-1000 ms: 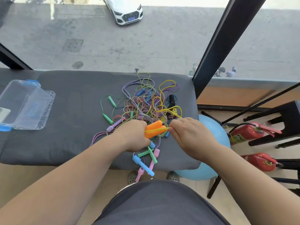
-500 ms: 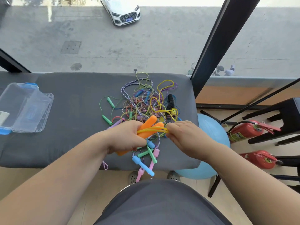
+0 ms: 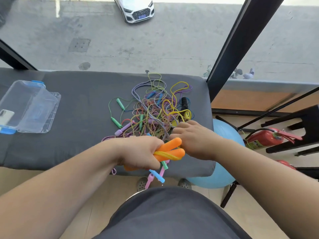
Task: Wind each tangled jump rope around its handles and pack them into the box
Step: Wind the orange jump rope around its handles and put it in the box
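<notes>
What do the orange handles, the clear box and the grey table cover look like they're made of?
The orange handles look like soft foam: matte, rounded, no gleam. The clear box is likely hard transparent plastic with a glossy finish; the cover shows through its walls, and its blue clips are opaque. The grey table cover is probably padded fabric: matte, with soft rounded edges.

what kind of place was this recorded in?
Probably an upper-floor indoor room, maybe a gym or activity space: a white car shows from above through the glass, and a blue exercise ball and red fire extinguisher sit beside the grey padded table.
</notes>
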The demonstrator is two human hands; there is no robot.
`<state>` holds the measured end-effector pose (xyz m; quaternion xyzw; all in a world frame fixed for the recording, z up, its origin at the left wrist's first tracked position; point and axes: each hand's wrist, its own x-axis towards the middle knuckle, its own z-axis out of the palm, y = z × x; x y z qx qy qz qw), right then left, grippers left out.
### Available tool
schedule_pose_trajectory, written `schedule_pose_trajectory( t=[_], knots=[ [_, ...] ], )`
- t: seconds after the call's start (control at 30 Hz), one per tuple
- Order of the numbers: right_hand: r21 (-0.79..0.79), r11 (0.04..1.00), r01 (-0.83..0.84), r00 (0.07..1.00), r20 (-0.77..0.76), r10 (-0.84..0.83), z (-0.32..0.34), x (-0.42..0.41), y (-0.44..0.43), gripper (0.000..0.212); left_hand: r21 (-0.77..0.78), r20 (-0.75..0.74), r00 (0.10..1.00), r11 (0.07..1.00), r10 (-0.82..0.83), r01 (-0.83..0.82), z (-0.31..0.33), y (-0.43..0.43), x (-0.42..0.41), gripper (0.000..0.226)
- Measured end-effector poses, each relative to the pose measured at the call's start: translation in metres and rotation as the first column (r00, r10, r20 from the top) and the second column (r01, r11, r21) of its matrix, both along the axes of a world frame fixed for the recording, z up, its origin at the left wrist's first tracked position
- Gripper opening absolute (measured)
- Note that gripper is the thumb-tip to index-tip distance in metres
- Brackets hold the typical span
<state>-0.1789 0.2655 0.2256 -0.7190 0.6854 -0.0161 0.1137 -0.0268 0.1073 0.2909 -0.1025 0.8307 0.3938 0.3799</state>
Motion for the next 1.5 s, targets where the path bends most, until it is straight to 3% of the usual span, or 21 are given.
schedule_pose_trajectory(
  t=[0.1, 0.2, 0.37, 0.5, 0.57, 0.67, 0.77, 0.87, 1.1, 1.27, 1.4, 1.5],
  knots=[
    [0.042, 0.988, -0.15, 0.981, -0.117, 0.154, 0.014, -0.009, -0.022, 0.012, -0.121, 0.049, 0.979, 0.972, -0.197, 0.202, -0.002, 0.011, 0.001, 0.016],
    [0.047, 0.973, -0.225, 0.952, -0.201, 0.23, 0.036, -0.012, -0.043, 0.017, -0.244, 0.089, 0.96, 0.929, -0.265, 0.279, -0.009, 0.017, 0.0, 0.021],
    [0.14, 0.989, -0.053, 0.967, -0.239, 0.086, 0.058, -0.004, -0.047, 0.024, -0.419, 0.029, 0.99, 0.898, -0.137, 0.137, -0.025, -0.012, 0.001, 0.018],
    [0.091, 0.991, 0.095, 0.989, -0.123, -0.083, 0.061, 0.014, -0.021, 0.034, -0.456, -0.057, 0.998, 0.888, 0.027, -0.05, -0.028, -0.026, 0.001, 0.018],
    [-0.01, 0.99, 0.138, 0.989, -0.05, -0.139, 0.053, 0.022, -0.008, 0.027, -0.367, -0.126, 0.971, 0.9, 0.201, -0.234, -0.03, -0.031, 0.002, 0.018],
    [0.088, 0.938, 0.334, 0.93, 0.133, -0.344, 0.034, 0.02, 0.008, 0.028, -0.026, -0.145, 0.858, 0.865, 0.494, -0.502, -0.025, -0.029, 0.003, 0.014],
    [0.046, 0.923, 0.383, 0.898, 0.213, -0.384, 0.021, 0.022, 0.019, 0.045, 0.136, -0.123, 0.807, 0.816, 0.577, -0.562, -0.018, -0.019, 0.007, 0.026],
    [0.017, 0.919, 0.395, 0.886, 0.256, -0.386, 0.014, 0.027, 0.023, 0.042, 0.223, -0.118, 0.78, 0.782, 0.614, -0.582, -0.016, -0.016, 0.011, 0.035],
    [-0.06, 0.916, 0.396, 0.884, 0.293, -0.363, 0.006, 0.042, 0.02, 0.012, 0.241, -0.197, 0.801, 0.82, 0.565, -0.519, -0.008, -0.016, 0.01, 0.037],
    [-0.008, 0.951, 0.309, 0.908, 0.299, -0.292, -0.005, 0.034, 0.014, 0.034, 0.251, -0.185, 0.844, 0.855, 0.503, -0.455, 0.0, -0.014, 0.012, 0.037],
    [-0.03, 0.994, 0.102, 0.979, 0.179, -0.095, 0.003, 0.018, 0.005, 0.022, 0.232, -0.159, 0.926, 0.925, 0.342, -0.301, 0.006, -0.008, 0.013, 0.033],
    [0.051, 0.995, -0.081, 0.997, 0.004, 0.081, 0.016, -0.001, -0.011, 0.014, 0.135, -0.173, 0.963, 0.973, 0.207, -0.185, 0.007, 0.0, 0.012, 0.033]
  ],
)
